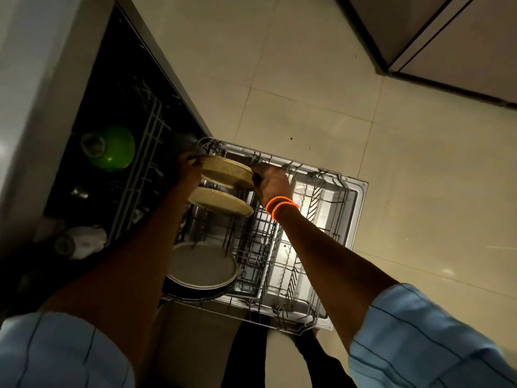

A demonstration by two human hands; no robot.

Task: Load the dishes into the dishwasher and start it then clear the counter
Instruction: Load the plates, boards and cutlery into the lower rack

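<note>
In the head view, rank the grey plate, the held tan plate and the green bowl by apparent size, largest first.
1. Grey plate, nearest the camera, so unsure.
2. Tan plate, held by left hand and right hand.
3. Green bowl.

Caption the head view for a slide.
Both hands lower a beige plate into the lower rack beside a second plate.

Left-hand fingers point(193, 161) mostly hidden behind the rim of the upper yellow plate point(226, 173), only tips showing. Below those fingers, second yellow plate point(221, 203) partly covered by the left forearm. Lower down, grey plate point(202, 266) and the dark pan under it cut by the same arm. Left of the fingers, upper rack point(151, 135) too dark to read beyond a green bowl point(113, 148); white items point(84, 242) blurred. Both sleeves cut off at the bottom edge.
</note>
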